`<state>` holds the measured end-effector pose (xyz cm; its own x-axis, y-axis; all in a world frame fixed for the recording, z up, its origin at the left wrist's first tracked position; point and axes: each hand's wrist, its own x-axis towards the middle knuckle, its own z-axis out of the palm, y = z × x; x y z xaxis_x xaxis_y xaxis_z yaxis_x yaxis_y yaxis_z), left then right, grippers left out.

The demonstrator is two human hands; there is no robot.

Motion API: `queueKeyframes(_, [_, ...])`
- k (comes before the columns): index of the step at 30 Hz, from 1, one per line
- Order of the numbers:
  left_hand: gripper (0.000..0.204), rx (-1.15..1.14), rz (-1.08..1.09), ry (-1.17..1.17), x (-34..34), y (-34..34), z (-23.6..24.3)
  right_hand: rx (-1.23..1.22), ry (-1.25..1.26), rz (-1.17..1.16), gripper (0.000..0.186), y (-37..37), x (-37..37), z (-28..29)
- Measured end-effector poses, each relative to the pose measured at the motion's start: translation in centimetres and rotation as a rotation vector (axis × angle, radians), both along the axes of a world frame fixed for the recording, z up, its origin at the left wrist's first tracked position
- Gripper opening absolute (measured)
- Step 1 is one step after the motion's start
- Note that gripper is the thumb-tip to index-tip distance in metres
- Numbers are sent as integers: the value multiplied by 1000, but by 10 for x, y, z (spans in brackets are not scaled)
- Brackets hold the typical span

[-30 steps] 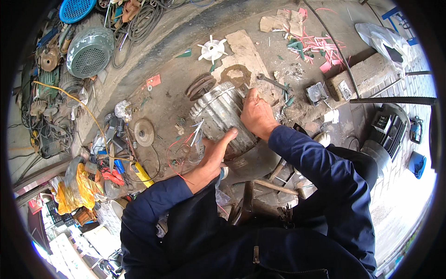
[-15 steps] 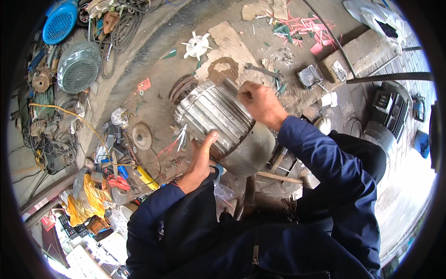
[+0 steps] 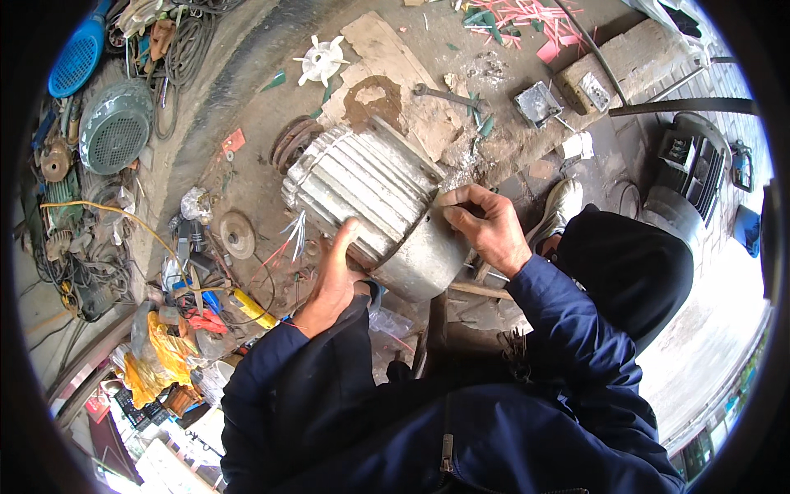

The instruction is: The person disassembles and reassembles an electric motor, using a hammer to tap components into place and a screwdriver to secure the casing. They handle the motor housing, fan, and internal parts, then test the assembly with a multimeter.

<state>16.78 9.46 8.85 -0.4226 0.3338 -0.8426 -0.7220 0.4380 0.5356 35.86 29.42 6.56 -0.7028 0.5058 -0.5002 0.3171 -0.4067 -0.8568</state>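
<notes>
A grey finned electric motor (image 3: 362,185) lies tilted on the ground in front of me, its pulley (image 3: 295,142) at the far left end. Over its near right end sits a smooth metal fan cover (image 3: 424,259). My left hand (image 3: 329,284) grips the motor's left side, thumb up along the fins and the other fingers mostly hidden beneath. At the seam between fins and cover, my right hand (image 3: 490,226) pinches with thumb and forefinger. Whatever lies between those fingertips is too small to make out. Loose wires (image 3: 295,235) stick out beside the motor, near my left hand.
Beyond the motor lie a white fan wheel (image 3: 321,60), cardboard (image 3: 374,53) and a wrench (image 3: 448,96). A metal box (image 3: 538,104) stands farther right. Tools and a yellow-handled item (image 3: 251,308) crowd the left. Another motor (image 3: 687,177) stands at right.
My right hand has come down from above the motor's far edge to the fan cover's seam, fingers now pinching there. My left hand keeps its grip. The whole view has shifted slightly.
</notes>
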Motion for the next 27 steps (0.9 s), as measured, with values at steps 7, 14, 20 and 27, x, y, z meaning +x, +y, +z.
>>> queueKeyframes(7, [78,0,-50,-38,-4,-2,-3,-166,36,-77,16,0,1,-3])
queueKeyframes(14, [78,-11,-37,-24,-3,0,-2,-192,82,-23,17,4,-1,-4])
queueKeyframes(20, [76,-17,-54,-15,-3,1,1,-50,34,43,17,4,-9,-2])
queueKeyframes(27, [76,-9,-35,-4,-3,-1,-2,-170,5,120,16,14,-14,0])
